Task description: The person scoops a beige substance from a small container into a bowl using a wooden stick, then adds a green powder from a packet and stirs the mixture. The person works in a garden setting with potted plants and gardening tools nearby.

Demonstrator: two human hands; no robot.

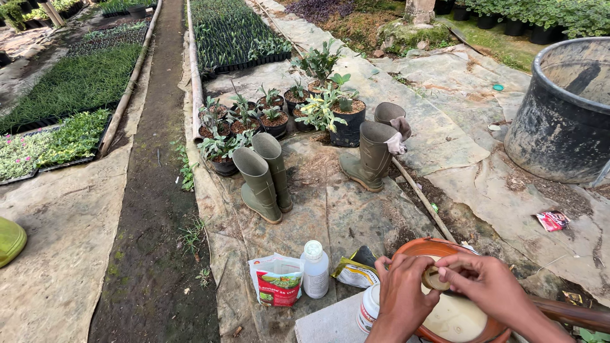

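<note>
Both hands meet over the round terracotta-coloured bowl of pale milky liquid, near right. Left hand and right hand are both closed with fingertips pinching a small round tan object, which looks like a cap or a roll, held just above the liquid. I'd read this as an opening or unscrewing step mid-mix (judgement only). Next move needs a steady counter-twist, keeping the piece over the bowl so nothing drips on the ground sheet.

Just left of the left hand: white plastic jar with a red-banded label, partly behind the wrist. Further left a white plastic bottle with white cap, a red-and-white printed sachet, a yellow foil pouch.

Farther off: two pairs of olive-green rubber boots, potted seedlings in black pots, big black plastic tub far right.

Hard to make out: what the tan object really is, fingers cover most of it. Bowl's near rim is cut off by the frame edge, and so is the jar's base
</note>
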